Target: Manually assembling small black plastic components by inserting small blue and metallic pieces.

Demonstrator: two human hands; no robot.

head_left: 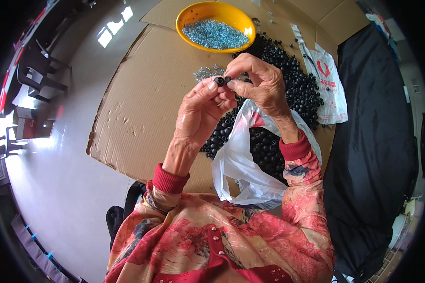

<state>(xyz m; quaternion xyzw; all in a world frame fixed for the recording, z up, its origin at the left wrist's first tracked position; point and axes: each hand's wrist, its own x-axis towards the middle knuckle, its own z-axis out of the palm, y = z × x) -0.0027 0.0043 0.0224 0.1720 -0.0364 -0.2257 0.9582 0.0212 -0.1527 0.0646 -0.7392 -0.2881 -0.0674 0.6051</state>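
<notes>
On my feed, left hand (204,98) pinches a round black piece (219,81) between thumb and finger. Right hand (263,84) pinches a second black piece (228,79) right beside it; I can't tell if they touch. Both are over the cardboard (144,89), between yellow bowl (182,34) and white bag (232,158).

The small black pieces held up (219,81) look like smooth plastic with a slight shine, as does the heap of black pieces (303,89). Near me, the yellow bowl (236,20) is glossy plastic, holding glinting blue-silver bits (215,34) — metallic to my eye. The cardboard (132,104) is matt paper, dented and rough-edged. The white bag (231,160) is thin, crinkled, see-through plastic. Red cuffs (170,180) are ribbed knit; black cloth (373,132) hangs creased — the floor (75,188) smooth and shiny.
</notes>
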